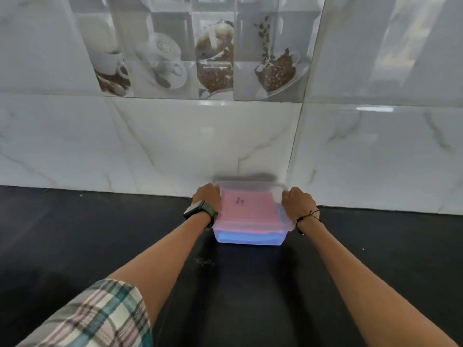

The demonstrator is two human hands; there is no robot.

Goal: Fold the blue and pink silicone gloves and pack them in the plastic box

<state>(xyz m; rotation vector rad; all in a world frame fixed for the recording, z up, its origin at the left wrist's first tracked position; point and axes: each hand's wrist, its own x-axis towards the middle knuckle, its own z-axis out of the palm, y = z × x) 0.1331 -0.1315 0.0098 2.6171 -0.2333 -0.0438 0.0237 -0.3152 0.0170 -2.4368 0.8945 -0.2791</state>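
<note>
A translucent plastic box (280, 237) stands on the black counter close to the wall, with its clear lid on top. Through the lid shows the folded pink glove (246, 205), and through the front wall the blue glove (246, 236) glows beneath it. My left hand (207, 196), with a watch on the wrist, grips the box's left side at the lid edge. At the right side of the box, my right hand (298, 202) is closed on the lid edge. A small dark mark sits on the lid.
The black counter (100, 234) runs left and right of the box. A glossy white marble-tile wall (175, 146) rises just behind the box. My plaid sleeve (95, 319) shows at the lower left.
</note>
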